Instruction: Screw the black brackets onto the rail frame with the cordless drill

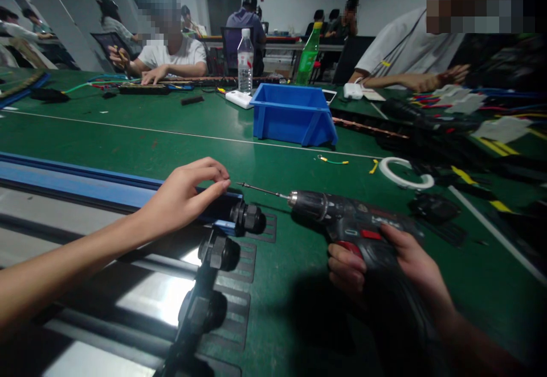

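Note:
My right hand [397, 257] is wrapped round the handle of a black cordless drill [342, 212] with red parts, a finger on its red trigger. A long thin driver bit [265, 191] sticks out of the chuck and points left. Close to the bit's tip, my left hand [192, 186] has thumb and fingertips pinched together; whatever lies between them is too small to make out. Beneath that hand lie long metal housings with blue edges [85, 180]. Black cable glands [252, 219] and slotted black end brackets [241, 263] are at their right ends.
A blue bin [294, 118] stands beyond my hands, with a water bottle [245, 64] and a green bottle [308, 55] behind it. A white ring [405, 175], short yellow-green wires [333, 162] and black parts [436, 206] lie on the right. Two people sit across the green table [171, 126].

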### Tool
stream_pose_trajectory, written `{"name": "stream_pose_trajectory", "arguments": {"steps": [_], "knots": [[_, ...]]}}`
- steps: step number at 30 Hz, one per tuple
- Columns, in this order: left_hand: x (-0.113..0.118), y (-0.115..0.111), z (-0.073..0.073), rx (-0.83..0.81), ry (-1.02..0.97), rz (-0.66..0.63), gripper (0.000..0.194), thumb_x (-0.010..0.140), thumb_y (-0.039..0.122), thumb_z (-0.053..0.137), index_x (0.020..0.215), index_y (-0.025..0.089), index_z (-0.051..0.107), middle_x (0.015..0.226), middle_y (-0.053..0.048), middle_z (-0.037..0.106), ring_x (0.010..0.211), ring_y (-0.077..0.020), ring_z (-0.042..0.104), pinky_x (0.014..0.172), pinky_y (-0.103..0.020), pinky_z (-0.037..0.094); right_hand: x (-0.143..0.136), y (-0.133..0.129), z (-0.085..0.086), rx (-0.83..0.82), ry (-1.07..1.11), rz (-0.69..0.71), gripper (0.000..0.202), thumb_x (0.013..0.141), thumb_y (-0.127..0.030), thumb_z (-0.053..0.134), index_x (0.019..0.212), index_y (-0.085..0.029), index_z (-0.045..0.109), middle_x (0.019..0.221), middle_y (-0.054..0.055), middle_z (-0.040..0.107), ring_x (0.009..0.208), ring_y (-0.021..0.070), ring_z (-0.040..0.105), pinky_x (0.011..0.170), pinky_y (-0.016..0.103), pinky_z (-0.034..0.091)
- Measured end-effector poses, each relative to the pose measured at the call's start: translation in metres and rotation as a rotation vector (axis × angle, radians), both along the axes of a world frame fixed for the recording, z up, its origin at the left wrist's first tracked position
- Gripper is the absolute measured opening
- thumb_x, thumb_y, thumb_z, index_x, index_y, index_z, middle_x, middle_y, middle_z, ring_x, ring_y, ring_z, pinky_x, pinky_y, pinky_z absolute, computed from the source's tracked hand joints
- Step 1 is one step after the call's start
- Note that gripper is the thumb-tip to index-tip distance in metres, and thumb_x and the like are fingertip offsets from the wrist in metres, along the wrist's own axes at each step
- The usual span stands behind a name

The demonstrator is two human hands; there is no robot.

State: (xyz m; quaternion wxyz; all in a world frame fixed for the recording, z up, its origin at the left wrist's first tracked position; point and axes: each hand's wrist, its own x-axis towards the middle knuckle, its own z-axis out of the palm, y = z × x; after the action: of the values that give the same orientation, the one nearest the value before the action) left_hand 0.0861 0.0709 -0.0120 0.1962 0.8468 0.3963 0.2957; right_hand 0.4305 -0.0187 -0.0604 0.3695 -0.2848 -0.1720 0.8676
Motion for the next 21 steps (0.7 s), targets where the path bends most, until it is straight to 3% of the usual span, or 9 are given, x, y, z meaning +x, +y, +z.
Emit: {"name": "stream_pose_trajectory", "arguments": {"steps": [9,17,21], "knots": [[0.000,0.000,-0.002,0.030,0.048,-0.006,0.021,0.100,0.030,0.056,0.091,0.016,0.068,0.107,-0.008,0.068,0.101,-0.0200,0.064,0.088,-0.031,0.049,0.000,-0.001,0.001,-0.050,-0.016,-0.072,0.043,0.084,-0.064,0.054,0.072,-0.022,0.052,0.067,0.005,0.049,0.061,0.0201,0.050,0.059,0.033,0.049],[0.001,-0.002,-0.002,0.074,0.082,-0.014,0.022,0.101,0.029,0.054,0.093,0.016,0.068,0.104,-0.008,0.068,0.098,-0.0197,0.064,0.086,-0.031,0.049,0.000,-0.003,-0.004,-0.055,0.040,-0.155,0.037,0.089,-0.057,0.051,0.077,-0.023,0.053,0.072,0.007,0.053,0.065,0.0218,0.052,0.061,0.037,0.053],[0.001,-0.004,-0.003,0.112,0.118,-0.039,0.022,0.102,0.028,0.051,0.094,0.015,0.067,0.099,-0.007,0.068,0.093,-0.0188,0.064,0.082,-0.030,0.048,-0.001,-0.003,-0.009,0.025,0.066,-0.136,0.039,0.088,-0.058,0.053,0.077,-0.021,0.055,0.072,0.006,0.053,0.067,0.0204,0.054,0.063,0.034,0.053]]}}
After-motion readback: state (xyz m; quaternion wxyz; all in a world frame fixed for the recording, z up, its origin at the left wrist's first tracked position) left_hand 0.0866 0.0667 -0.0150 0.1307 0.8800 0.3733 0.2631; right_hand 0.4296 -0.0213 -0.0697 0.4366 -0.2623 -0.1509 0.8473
